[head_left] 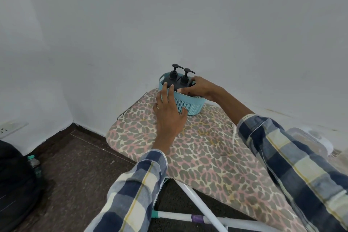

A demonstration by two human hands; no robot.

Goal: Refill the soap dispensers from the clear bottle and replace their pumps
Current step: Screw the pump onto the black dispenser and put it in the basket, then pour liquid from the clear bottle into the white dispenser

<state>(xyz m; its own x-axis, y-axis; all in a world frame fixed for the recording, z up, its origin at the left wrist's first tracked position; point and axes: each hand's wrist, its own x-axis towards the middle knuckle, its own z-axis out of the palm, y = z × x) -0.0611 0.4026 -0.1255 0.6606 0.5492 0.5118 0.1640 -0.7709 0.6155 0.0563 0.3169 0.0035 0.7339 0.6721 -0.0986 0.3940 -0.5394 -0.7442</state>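
Note:
Two dark soap dispensers, the left one (173, 75) and the right one (185, 79), stand upright with black pumps on, inside a light blue perforated basket (190, 104) at the far end of an ironing board. My left hand (168, 111) lies with straight fingers against the basket's near-left wall, fingertips reaching over the rim. My right hand (199, 88) reaches into the basket from the right, fingers curled on something dark that I cannot make out. No clear bottle shows.
The ironing board (205, 149) has a leopard-print cover, a wire rest (131, 106) at its far left and white legs (199, 207) below. A dark bag (15, 184) with a water bottle (34, 165) sits on the floor at left. White walls stand close behind.

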